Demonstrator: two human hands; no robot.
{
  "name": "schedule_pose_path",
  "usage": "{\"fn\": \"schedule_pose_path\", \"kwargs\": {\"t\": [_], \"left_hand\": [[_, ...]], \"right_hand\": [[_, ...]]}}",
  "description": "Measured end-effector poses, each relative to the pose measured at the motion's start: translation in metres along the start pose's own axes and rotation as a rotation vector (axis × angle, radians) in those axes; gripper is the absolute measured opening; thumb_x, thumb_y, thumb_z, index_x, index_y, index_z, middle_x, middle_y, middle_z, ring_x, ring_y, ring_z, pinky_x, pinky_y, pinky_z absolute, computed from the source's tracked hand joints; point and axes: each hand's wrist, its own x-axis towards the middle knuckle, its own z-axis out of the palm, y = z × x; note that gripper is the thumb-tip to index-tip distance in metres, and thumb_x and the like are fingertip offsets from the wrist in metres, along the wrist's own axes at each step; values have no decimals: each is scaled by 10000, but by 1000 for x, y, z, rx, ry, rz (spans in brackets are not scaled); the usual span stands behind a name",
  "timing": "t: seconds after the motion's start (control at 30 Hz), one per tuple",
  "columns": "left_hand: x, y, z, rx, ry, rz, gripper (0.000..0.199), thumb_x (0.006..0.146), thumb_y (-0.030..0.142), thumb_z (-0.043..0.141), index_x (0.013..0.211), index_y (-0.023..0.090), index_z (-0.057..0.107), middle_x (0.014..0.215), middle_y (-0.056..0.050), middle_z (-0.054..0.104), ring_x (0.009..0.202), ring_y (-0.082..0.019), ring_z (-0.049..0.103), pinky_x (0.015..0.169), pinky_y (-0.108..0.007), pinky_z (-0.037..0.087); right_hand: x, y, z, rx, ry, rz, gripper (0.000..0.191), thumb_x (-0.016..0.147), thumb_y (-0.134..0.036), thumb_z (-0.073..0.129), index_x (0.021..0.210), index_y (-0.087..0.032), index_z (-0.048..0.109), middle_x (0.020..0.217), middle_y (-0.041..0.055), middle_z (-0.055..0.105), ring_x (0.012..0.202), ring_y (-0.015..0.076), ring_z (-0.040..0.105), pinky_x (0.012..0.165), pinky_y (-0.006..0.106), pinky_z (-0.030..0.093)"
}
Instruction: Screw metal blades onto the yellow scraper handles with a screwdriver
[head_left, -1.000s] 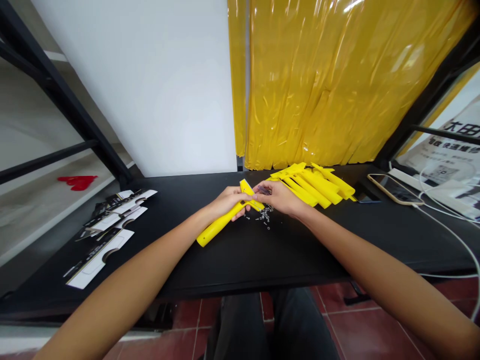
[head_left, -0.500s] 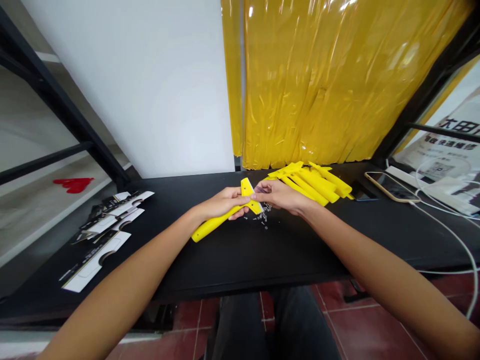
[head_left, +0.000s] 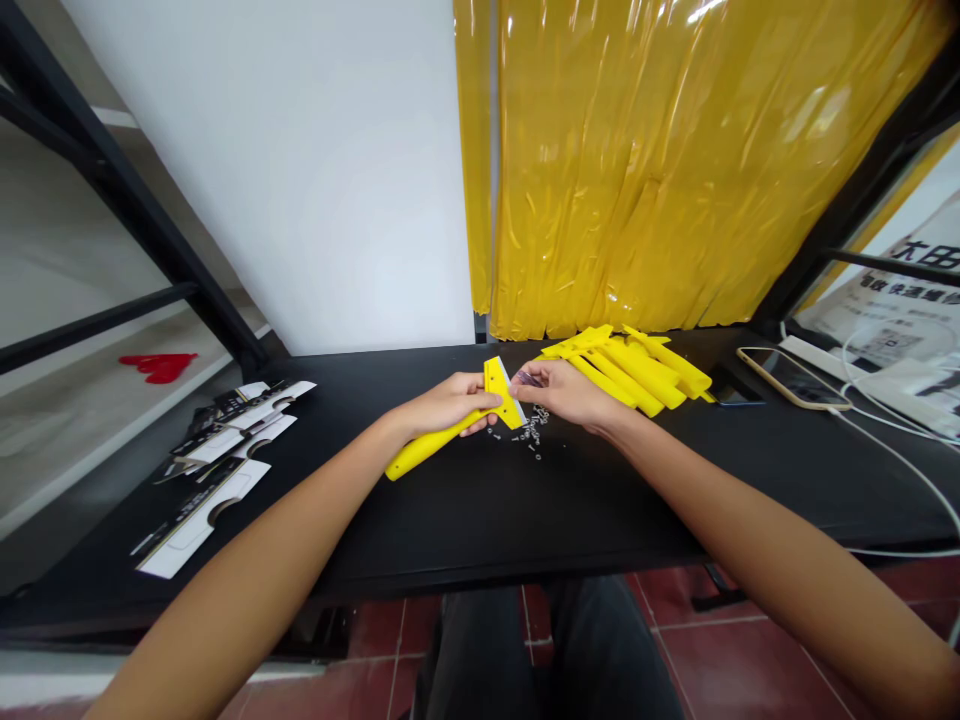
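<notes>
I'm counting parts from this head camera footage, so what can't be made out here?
Head view:
What the right hand pinches: hidden by its fingers.
The small metal parts: too small to identify.
Middle of the yellow tool: hidden by the left hand.
Text on the printed cards: too small to read.

Black bench point(head_left: 525, 530) noted across frame. White-and-black printed cards point(head_left: 202, 520) laid overlapping at bench's left end. Gold-rimmed smartphone point(head_left: 793, 379) lying at right, dark phone point(head_left: 733, 393) just beside it. White power strip point(head_left: 825, 360) placed at far right, white cable point(head_left: 907, 490) trailing over bench edge. Yellow plastic sheeting point(head_left: 637, 170) hung behind bench, beside white wall point(head_left: 262, 180). Black metal frame point(head_left: 97, 170) seen at left, red cut-out point(head_left: 159, 366) beyond it. Printed poster point(head_left: 900, 290) seen at right. Red tile floor point(head_left: 742, 670) visible below.
</notes>
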Motion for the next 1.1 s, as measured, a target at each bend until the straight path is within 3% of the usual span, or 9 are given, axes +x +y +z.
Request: {"fn": "schedule_pose_path", "kwargs": {"t": [0.1, 0.5, 0.63, 0.77, 0.87, 1.0, 1.1], "left_hand": [[-1, 2, 0, -4, 26, -13, 179, 923, 317, 626, 990, 163, 562, 790, -39, 650, 535, -105, 572, 482, -240, 447], [-7, 7, 2, -23, 49, -143, 156, 916, 330, 624, 959, 205, 540, 708, -6, 594, 459, -86, 493, 399, -223, 354], [-7, 8, 0, 74, 50, -145, 256, 901, 432, 669, 913, 194, 575, 697, -16, 602, 440, -87, 492, 383, -229, 348], [-6, 7, 0, 34, 59, -170, 287, 908, 456, 662, 865, 181, 592, 672, -21, 601, 441, -84, 489, 389, -231, 347], [-4, 7, 1, -29, 97, -188, 284, 902, 430, 675, 835, 161, 613, 660, -26, 599, 441, -77, 479, 392, -227, 336], [-2, 9, 3, -99, 183, -168, 260, 887, 388, 701, 832, 141, 640, 694, -46, 627, 461, -77, 492, 408, -229, 355], [-1, 9, 4, -111, 222, -119, 241, 864, 362, 730, 834, 138, 649, 713, -58, 640, 473, -86, 503, 426, -243, 388]], "right_hand": [[1, 2, 3, 4, 27, 1, 278, 770, -426, 747, 815, -175, 638, 770, -3, 599, 723, 150, 498, 702, 312, 379], [-1, -3, 3, 58, -6, 4, 349, 695, -461, 814, 784, -163, 654, 726, -17, 575, 687, 135, 470, 671, 303, 358], [-2, -5, 3, 41, -19, 0, 338, 737, -474, 781, 826, -159, 698, 739, -7, 605, 693, 137, 480, 674, 302, 361], [-3, -8, 1, 16, -39, 42, 325, 797, -487, 725, 859, -168, 729, 750, 0, 633, 654, 127, 460, 626, 292, 342], [-3, -12, -6, -30, -7, 80, 332, 838, -495, 675, 829, -167, 722, 733, 14, 644, 628, 128, 465, 596, 292, 340], [-1, -12, -20, -168, 182, 17, 282, 872, -434, 635, 836, -164, 707, 790, 40, 665, 683, 147, 518, 651, 307, 386], [-2, -11, -28, -337, 122, -81, 235, 848, -402, 668, 891, -180, 732, 755, 24, 646, 685, 158, 516, 656, 317, 387]]}}
